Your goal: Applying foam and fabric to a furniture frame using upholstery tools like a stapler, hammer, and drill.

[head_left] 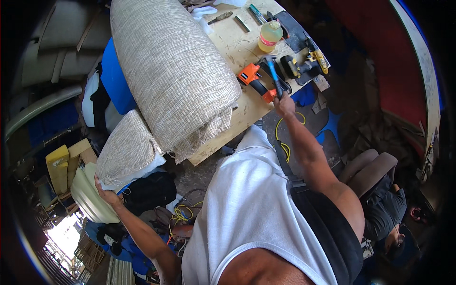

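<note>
One hand, the right hand [285,107], is closed around the dark grip of a hammer [273,71], whose blue shaft and head point away from the fingers, over the table. Just left of this hand lies an orange-and-black power tool [251,75]; farther beyond it stands a bottle [269,38] of yellowish liquid, and a yellow-and-black drill [317,61] lies ahead and to the right. Well to the left of the right hand is a big woven-cloth cushion [175,66], resting on the wooden table [254,108]. The left hand [108,194] is at the lower left corner of a smaller padded piece [126,145] in the same cloth, touching its edge; whether the fingers pinch it or only press against it I cannot tell. White padding [142,172] shows along that edge, just right of this hand, and a cream moulded piece [90,197] is just to its left. Below the right hand a yellow cord [284,148] curls near the floor.
</note>
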`<action>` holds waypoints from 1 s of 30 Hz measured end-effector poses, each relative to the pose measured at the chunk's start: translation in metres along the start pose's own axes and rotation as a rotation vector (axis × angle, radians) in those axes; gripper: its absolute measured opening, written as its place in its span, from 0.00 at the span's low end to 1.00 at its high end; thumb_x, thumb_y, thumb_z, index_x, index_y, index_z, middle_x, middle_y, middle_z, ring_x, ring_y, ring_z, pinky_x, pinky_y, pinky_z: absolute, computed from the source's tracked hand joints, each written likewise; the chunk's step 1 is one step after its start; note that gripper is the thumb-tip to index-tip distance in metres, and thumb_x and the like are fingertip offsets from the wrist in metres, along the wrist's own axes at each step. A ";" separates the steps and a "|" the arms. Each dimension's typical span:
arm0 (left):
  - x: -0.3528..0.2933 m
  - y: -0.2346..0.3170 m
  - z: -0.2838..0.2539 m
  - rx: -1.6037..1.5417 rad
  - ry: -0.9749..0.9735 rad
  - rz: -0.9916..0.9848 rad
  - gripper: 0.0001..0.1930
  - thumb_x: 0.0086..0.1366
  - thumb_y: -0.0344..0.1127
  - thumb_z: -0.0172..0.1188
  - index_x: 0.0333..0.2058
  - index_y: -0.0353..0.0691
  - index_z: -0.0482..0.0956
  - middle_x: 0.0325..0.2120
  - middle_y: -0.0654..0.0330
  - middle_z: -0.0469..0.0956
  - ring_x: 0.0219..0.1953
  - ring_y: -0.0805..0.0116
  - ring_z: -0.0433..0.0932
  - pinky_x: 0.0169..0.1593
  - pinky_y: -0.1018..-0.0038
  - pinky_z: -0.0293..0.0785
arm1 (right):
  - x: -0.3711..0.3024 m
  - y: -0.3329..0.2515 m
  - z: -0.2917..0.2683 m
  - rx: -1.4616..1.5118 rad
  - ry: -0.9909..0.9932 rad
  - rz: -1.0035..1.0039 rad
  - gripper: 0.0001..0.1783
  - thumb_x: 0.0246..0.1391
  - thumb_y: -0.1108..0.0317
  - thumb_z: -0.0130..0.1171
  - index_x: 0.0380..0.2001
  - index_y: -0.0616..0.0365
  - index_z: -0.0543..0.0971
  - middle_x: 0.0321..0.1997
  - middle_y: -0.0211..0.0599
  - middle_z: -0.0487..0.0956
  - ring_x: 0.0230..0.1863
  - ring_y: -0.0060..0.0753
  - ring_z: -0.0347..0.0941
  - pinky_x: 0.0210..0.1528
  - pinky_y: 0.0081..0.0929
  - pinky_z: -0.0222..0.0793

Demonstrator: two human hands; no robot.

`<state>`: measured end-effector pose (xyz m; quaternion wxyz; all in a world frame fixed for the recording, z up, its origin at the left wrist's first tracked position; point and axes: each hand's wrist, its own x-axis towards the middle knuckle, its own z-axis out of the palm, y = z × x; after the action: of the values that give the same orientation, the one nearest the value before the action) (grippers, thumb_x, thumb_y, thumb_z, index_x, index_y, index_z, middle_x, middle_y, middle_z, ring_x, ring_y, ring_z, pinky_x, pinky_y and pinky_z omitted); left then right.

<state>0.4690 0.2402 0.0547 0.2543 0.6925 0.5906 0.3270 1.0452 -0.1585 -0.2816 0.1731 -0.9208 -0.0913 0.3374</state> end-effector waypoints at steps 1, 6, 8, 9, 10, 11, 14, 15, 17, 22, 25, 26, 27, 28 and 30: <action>0.000 -0.001 0.000 0.008 -0.006 0.025 0.29 0.77 0.48 0.39 0.63 0.30 0.69 0.59 0.49 0.72 0.60 0.56 0.71 0.66 0.63 0.62 | -0.012 -0.008 0.001 0.009 0.011 -0.026 0.24 0.57 0.52 0.58 0.47 0.60 0.73 0.41 0.60 0.82 0.46 0.63 0.80 0.50 0.54 0.74; -0.001 0.015 0.011 0.017 -0.047 -0.083 0.25 0.77 0.42 0.38 0.63 0.32 0.69 0.61 0.50 0.72 0.62 0.59 0.71 0.67 0.65 0.61 | -0.045 -0.009 0.044 0.257 0.159 -0.060 0.26 0.56 0.52 0.63 0.50 0.60 0.77 0.36 0.54 0.83 0.40 0.55 0.81 0.45 0.49 0.73; -0.020 0.011 -0.010 0.460 -0.106 0.209 0.27 0.78 0.46 0.36 0.64 0.34 0.68 0.60 0.51 0.72 0.63 0.59 0.69 0.68 0.65 0.60 | -0.041 -0.025 0.033 0.615 0.074 -0.141 0.25 0.55 0.46 0.69 0.42 0.58 0.83 0.28 0.33 0.78 0.27 0.24 0.67 0.32 0.31 0.67; -0.017 0.007 -0.008 0.101 -0.150 0.124 0.29 0.78 0.51 0.37 0.64 0.33 0.67 0.61 0.51 0.71 0.64 0.59 0.67 0.69 0.64 0.57 | -0.048 -0.029 0.020 0.740 -0.042 0.028 0.25 0.54 0.45 0.69 0.42 0.55 0.83 0.26 0.26 0.76 0.23 0.20 0.66 0.26 0.26 0.64; -0.014 0.003 -0.009 -0.260 -0.184 0.065 0.33 0.78 0.57 0.37 0.64 0.33 0.67 0.62 0.52 0.69 0.66 0.60 0.65 0.70 0.64 0.55 | -0.076 -0.044 -0.001 0.821 -0.056 -0.141 0.24 0.55 0.44 0.69 0.41 0.53 0.82 0.23 0.21 0.72 0.21 0.17 0.63 0.23 0.21 0.60; -0.013 0.027 -0.002 -0.239 -0.246 0.072 0.36 0.76 0.62 0.38 0.64 0.34 0.67 0.62 0.52 0.68 0.66 0.60 0.65 0.70 0.64 0.54 | -0.101 -0.047 -0.015 1.024 -0.009 -0.041 0.19 0.59 0.49 0.67 0.39 0.52 0.79 0.21 0.20 0.68 0.18 0.15 0.61 0.20 0.19 0.56; 0.003 0.036 0.006 -0.174 -0.326 0.470 0.43 0.70 0.70 0.44 0.66 0.35 0.65 0.68 0.50 0.62 0.70 0.56 0.61 0.71 0.61 0.53 | -0.136 -0.012 -0.036 0.839 0.178 -0.236 0.13 0.65 0.61 0.61 0.45 0.58 0.77 0.22 0.23 0.70 0.19 0.17 0.64 0.22 0.19 0.62; 0.010 0.041 0.005 -0.151 -0.344 0.520 0.42 0.69 0.70 0.45 0.66 0.37 0.67 0.69 0.50 0.61 0.71 0.54 0.59 0.72 0.59 0.53 | -0.140 -0.002 -0.034 0.917 0.202 -0.272 0.13 0.65 0.61 0.61 0.45 0.58 0.77 0.22 0.24 0.71 0.19 0.19 0.64 0.23 0.20 0.64; 0.032 0.037 0.003 -0.138 -0.419 0.605 0.40 0.68 0.69 0.48 0.65 0.40 0.70 0.68 0.48 0.63 0.72 0.52 0.58 0.72 0.58 0.53 | -0.184 -0.049 -0.059 0.935 0.248 -0.464 0.13 0.65 0.61 0.59 0.46 0.58 0.77 0.23 0.25 0.72 0.20 0.20 0.65 0.23 0.21 0.66; 0.072 0.026 0.025 -0.380 -0.629 0.751 0.39 0.62 0.68 0.60 0.59 0.41 0.75 0.60 0.50 0.73 0.62 0.53 0.72 0.64 0.61 0.67 | -0.331 -0.135 -0.063 0.941 0.395 -0.329 0.13 0.67 0.62 0.57 0.48 0.59 0.76 0.24 0.27 0.73 0.23 0.21 0.68 0.27 0.22 0.68; 0.075 0.026 0.042 -0.596 -0.786 0.646 0.37 0.59 0.63 0.66 0.58 0.40 0.76 0.54 0.52 0.78 0.55 0.58 0.78 0.58 0.65 0.73 | -0.410 -0.148 -0.046 0.839 0.453 -0.560 0.15 0.68 0.61 0.55 0.51 0.60 0.76 0.26 0.29 0.73 0.24 0.20 0.68 0.29 0.20 0.68; 0.076 0.024 0.046 -0.609 -0.833 0.628 0.36 0.59 0.59 0.69 0.58 0.39 0.75 0.52 0.54 0.80 0.53 0.61 0.79 0.57 0.66 0.74 | -0.442 -0.169 -0.037 0.743 0.476 -0.607 0.16 0.69 0.61 0.55 0.52 0.60 0.76 0.25 0.27 0.72 0.23 0.18 0.66 0.27 0.18 0.66; 0.078 0.016 0.054 -0.712 -0.838 0.576 0.34 0.60 0.58 0.68 0.56 0.39 0.78 0.48 0.54 0.82 0.51 0.63 0.80 0.55 0.67 0.76 | -0.467 -0.191 -0.024 0.657 0.487 -0.658 0.17 0.70 0.61 0.54 0.53 0.61 0.75 0.24 0.25 0.72 0.22 0.17 0.64 0.26 0.17 0.63; 0.082 0.011 0.058 -0.754 -0.836 0.584 0.34 0.60 0.58 0.68 0.56 0.39 0.78 0.48 0.54 0.82 0.51 0.63 0.80 0.55 0.67 0.76 | -0.492 -0.210 -0.016 0.627 0.517 -0.667 0.17 0.70 0.61 0.54 0.53 0.61 0.75 0.24 0.25 0.72 0.22 0.17 0.64 0.26 0.17 0.63; 0.079 0.007 0.058 -0.790 -0.797 0.524 0.28 0.62 0.55 0.68 0.53 0.40 0.81 0.46 0.55 0.84 0.48 0.65 0.82 0.52 0.68 0.78 | -0.534 -0.240 -0.012 0.355 0.404 -0.850 0.18 0.69 0.59 0.56 0.52 0.61 0.76 0.26 0.24 0.74 0.24 0.17 0.67 0.27 0.18 0.63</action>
<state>0.5243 0.3189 0.0343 0.6036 0.7371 0.0949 0.2888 0.6370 -0.0917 0.1330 0.4633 -0.8055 -0.3641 0.0623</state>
